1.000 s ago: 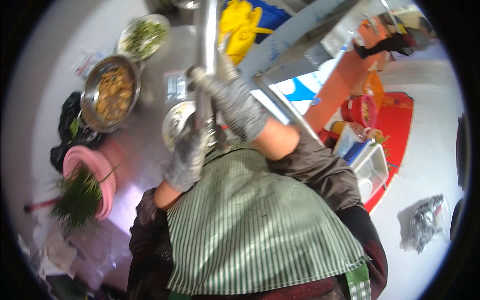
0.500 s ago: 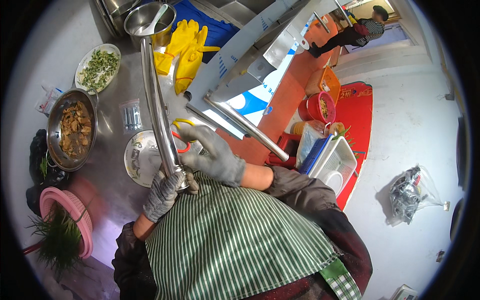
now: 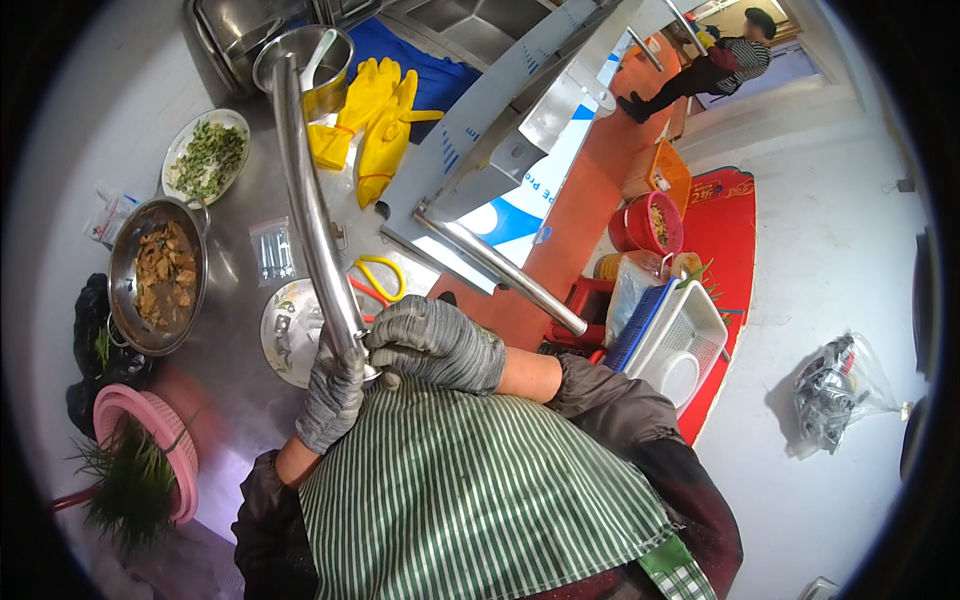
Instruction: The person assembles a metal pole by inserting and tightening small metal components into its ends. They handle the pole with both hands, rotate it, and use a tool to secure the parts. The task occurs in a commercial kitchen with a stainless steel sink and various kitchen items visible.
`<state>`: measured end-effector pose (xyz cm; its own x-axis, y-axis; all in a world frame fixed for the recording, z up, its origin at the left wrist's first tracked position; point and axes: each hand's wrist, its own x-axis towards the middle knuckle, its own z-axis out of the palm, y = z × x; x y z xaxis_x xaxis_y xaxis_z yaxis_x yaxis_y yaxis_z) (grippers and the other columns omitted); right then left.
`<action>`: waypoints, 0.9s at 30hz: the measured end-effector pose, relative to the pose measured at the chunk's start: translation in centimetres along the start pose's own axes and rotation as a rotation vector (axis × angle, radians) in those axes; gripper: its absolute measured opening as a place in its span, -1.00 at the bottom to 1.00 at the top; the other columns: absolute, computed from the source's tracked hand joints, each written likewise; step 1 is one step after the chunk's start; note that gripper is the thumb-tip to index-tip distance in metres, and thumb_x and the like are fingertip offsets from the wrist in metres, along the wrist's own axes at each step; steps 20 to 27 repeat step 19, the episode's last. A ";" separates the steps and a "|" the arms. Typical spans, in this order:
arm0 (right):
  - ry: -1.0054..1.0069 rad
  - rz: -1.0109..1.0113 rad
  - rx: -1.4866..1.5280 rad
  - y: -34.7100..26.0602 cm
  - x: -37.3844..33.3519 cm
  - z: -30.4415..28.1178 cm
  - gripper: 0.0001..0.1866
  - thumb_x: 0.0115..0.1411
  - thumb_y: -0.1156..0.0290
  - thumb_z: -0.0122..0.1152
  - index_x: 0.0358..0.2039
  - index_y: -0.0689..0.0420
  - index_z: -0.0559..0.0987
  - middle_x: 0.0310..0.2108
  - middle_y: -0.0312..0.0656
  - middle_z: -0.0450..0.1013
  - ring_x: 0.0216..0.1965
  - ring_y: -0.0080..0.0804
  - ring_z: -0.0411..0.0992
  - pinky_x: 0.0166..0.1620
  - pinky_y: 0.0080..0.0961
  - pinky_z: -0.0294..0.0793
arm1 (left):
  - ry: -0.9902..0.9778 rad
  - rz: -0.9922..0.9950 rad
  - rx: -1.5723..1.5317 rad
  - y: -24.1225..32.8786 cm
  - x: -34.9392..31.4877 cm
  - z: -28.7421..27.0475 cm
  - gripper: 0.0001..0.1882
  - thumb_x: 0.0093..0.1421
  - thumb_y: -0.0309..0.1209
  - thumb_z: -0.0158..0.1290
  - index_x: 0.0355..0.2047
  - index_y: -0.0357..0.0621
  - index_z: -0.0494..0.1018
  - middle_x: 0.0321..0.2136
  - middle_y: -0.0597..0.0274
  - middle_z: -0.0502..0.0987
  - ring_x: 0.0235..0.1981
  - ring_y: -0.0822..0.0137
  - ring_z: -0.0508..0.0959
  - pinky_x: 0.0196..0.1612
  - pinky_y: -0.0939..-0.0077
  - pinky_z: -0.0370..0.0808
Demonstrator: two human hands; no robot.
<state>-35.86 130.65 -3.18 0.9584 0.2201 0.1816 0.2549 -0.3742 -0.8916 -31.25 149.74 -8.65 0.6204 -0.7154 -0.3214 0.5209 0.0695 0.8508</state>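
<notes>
A long, shiny metal tube (image 3: pixel 308 190) slants up and away in front of my apron. My left hand (image 3: pixel 332 400), in a grey knit glove, is wrapped round its lower end. My right hand (image 3: pixel 440 345), gloved alike, has its fingers pinched together against the tube's side near that end. Whatever they hold is too small or hidden to make out. Behind the tube lies a white plate (image 3: pixel 283 350) with small metal pieces on it. Scissors (image 3: pixel 380 280) with yellow and red handles rest beside it, partly covered by the tube.
Left stand a pan (image 3: pixel 202 270) of brown food, a plate (image 3: pixel 238 122) of chopped greens and a pink basket (image 3: pixel 185 460). Farther off are yellow gloves (image 3: pixel 385 140) and a metal pot (image 3: pixel 345 70). A metal frame with a bar (image 3: pixel 500 265) stands right; a person (image 3: pixel 738 65) is beyond.
My right hand has come down from beside the tube, its fingers closing against the tube's lower end. My left hand still grips the tube. The view has shifted slightly.
</notes>
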 end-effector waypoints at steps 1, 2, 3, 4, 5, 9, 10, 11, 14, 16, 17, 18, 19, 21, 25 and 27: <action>-0.004 0.024 0.052 -0.1 0.0 -0.1 -0.78 0.15 0.29 0.18 -0.27 0.15 0.53 -0.34 -0.16 0.44 -0.25 -0.29 0.46 -0.14 -0.37 0.46 | -0.020 0.023 -0.078 0.2 -0.2 0.3 -0.20 0.15 0.05 0.09 0.20 -0.13 0.01 -0.17 0.11 0.39 -0.30 0.36 0.53 -0.38 0.59 0.53; -0.015 0.058 0.119 -0.3 0.0 -0.2 -0.78 0.16 0.29 0.19 -0.27 0.15 0.53 -0.36 -0.16 0.44 -0.27 -0.31 0.46 -0.15 -0.38 0.46 | -0.039 0.060 -0.167 0.6 -0.5 0.9 -0.20 0.12 0.03 0.14 0.17 -0.16 0.06 -0.25 0.25 0.35 -0.32 0.46 0.50 -0.33 0.64 0.52; -0.029 0.407 0.685 -0.9 -0.5 0.0 -0.83 0.14 0.44 0.24 -0.27 0.19 0.51 -0.36 -0.21 0.47 -0.33 -0.38 0.48 -0.23 -0.48 0.49 | -0.089 0.009 -0.198 1.2 -0.7 1.1 -0.04 -0.03 0.07 0.27 0.17 -0.20 0.04 -0.20 0.23 0.34 -0.26 0.44 0.47 -0.19 0.60 0.48; 0.049 0.235 0.286 -0.8 -0.3 0.0 -0.87 0.15 0.49 0.22 -0.29 0.21 0.50 -0.35 -0.25 0.47 -0.31 -0.50 0.47 -0.22 -0.56 0.50 | -0.082 0.022 -0.072 1.8 -0.4 1.0 0.00 -0.09 0.07 0.31 0.15 -0.25 0.05 -0.15 0.21 0.33 -0.17 0.40 0.43 -0.11 0.54 0.44; 0.065 0.348 0.501 -0.9 -0.5 -0.2 -0.87 0.15 0.51 0.23 -0.30 0.21 0.50 -0.34 -0.26 0.47 -0.31 -0.53 0.46 -0.20 -0.57 0.50 | -0.059 0.034 0.048 2.3 -0.1 1.0 0.04 -0.15 0.07 0.35 0.14 -0.29 0.06 -0.11 0.19 0.31 -0.09 0.37 0.39 -0.03 0.48 0.40; 0.198 0.355 0.542 -1.4 -0.5 0.6 -0.89 0.16 0.55 0.18 -0.30 0.24 0.47 -0.39 -0.22 0.44 -0.39 -0.55 0.48 -0.27 -0.62 0.52 | -0.017 0.122 0.115 3.2 -0.2 1.4 0.00 -0.10 -0.04 0.35 0.19 -0.25 0.04 -0.04 0.18 0.30 0.00 0.34 0.35 0.04 0.45 0.37; 0.185 0.378 0.742 -1.6 -0.6 0.5 -0.88 0.17 0.57 0.17 -0.28 0.26 0.45 -0.37 -0.20 0.45 -0.37 -0.53 0.49 -0.28 -0.60 0.53 | -0.027 0.142 0.112 3.6 -0.1 1.6 0.00 -0.08 -0.08 0.34 0.22 -0.23 0.02 -0.03 0.18 0.30 0.01 0.34 0.36 0.05 0.45 0.37; 0.188 0.360 0.787 -1.7 -0.6 0.5 -0.88 0.17 0.58 0.17 -0.27 0.26 0.45 -0.37 -0.20 0.46 -0.35 -0.51 0.49 -0.27 -0.59 0.53 | -0.028 0.126 0.060 3.9 -0.1 1.8 0.00 -0.05 -0.13 0.34 0.25 -0.22 0.00 -0.03 0.17 0.30 0.02 0.34 0.36 0.07 0.45 0.36; 0.193 0.422 0.825 -1.7 -0.5 0.2 -0.88 0.17 0.57 0.18 -0.28 0.24 0.46 -0.35 -0.20 0.48 -0.33 -0.49 0.50 -0.23 -0.56 0.56 | -0.087 0.023 -0.041 4.7 -0.5 1.4 -0.05 0.04 -0.33 0.27 0.29 -0.22 -0.10 -0.03 0.18 0.31 -0.15 0.45 0.47 -0.18 0.59 0.51; 0.153 0.480 0.918 -1.3 -0.4 -0.2 -0.87 0.16 0.55 0.19 -0.27 0.23 0.46 -0.34 -0.20 0.49 -0.31 -0.49 0.51 -0.19 -0.54 0.56 | -0.096 0.049 -0.051 4.8 -0.5 1.3 -0.07 0.06 -0.37 0.25 0.29 -0.21 -0.11 -0.04 0.19 0.31 -0.21 0.49 0.49 -0.29 0.65 0.53; 0.145 0.506 0.991 -1.1 -0.2 -0.1 -0.85 0.16 0.52 0.21 -0.26 0.21 0.47 -0.32 -0.21 0.50 -0.28 -0.49 0.50 -0.16 -0.54 0.56 | -0.083 0.061 -0.010 4.8 -0.4 1.2 -0.05 0.06 -0.31 0.25 0.30 -0.18 -0.13 -0.02 0.16 0.30 -0.13 0.45 0.45 -0.16 0.59 0.48; 0.132 0.532 0.994 -1.0 -0.2 -0.2 -0.85 0.17 0.52 0.21 -0.25 0.21 0.47 -0.32 -0.21 0.50 -0.28 -0.48 0.51 -0.16 -0.55 0.56 | -0.076 0.075 0.035 4.8 -0.3 1.1 -0.02 0.06 -0.26 0.26 0.31 -0.16 -0.14 0.00 0.13 0.29 -0.05 0.40 0.41 -0.04 0.52 0.43; 0.120 0.555 0.985 -0.8 -0.1 -0.3 -0.85 0.17 0.52 0.20 -0.24 0.21 0.47 -0.32 -0.21 0.50 -0.27 -0.46 0.51 -0.16 -0.55 0.56 | -0.055 0.091 0.078 4.9 -0.2 1.1 -0.02 0.06 -0.26 0.26 0.31 -0.16 -0.14 0.00 0.13 0.29 -0.05 0.40 0.41 -0.04 0.52 0.43; 0.120 0.555 0.985 -0.8 -0.1 -0.3 -0.85 0.17 0.52 0.20 -0.24 0.21 0.47 -0.32 -0.21 0.50 -0.27 -0.46 0.51 -0.16 -0.55 0.56 | -0.055 0.091 0.078 4.9 -0.2 1.1 -0.02 0.06 -0.26 0.26 0.31 -0.16 -0.14 0.00 0.13 0.29 -0.05 0.40 0.41 -0.04 0.52 0.43; 0.120 0.555 0.985 -0.8 -0.1 -0.3 -0.85 0.17 0.52 0.20 -0.24 0.21 0.47 -0.32 -0.21 0.50 -0.27 -0.46 0.51 -0.16 -0.55 0.56 | -0.055 0.091 0.078 4.9 -0.2 1.1 -0.02 0.06 -0.26 0.26 0.31 -0.16 -0.14 0.00 0.13 0.29 -0.05 0.40 0.41 -0.04 0.52 0.43; 0.120 0.555 0.985 -0.8 -0.1 -0.3 -0.85 0.17 0.52 0.20 -0.24 0.21 0.47 -0.32 -0.21 0.50 -0.27 -0.46 0.51 -0.16 -0.55 0.56 | -0.055 0.091 0.078 4.9 -0.2 1.1 -0.02 0.06 -0.26 0.26 0.31 -0.16 -0.14 0.00 0.13 0.29 -0.05 0.40 0.41 -0.04 0.52 0.43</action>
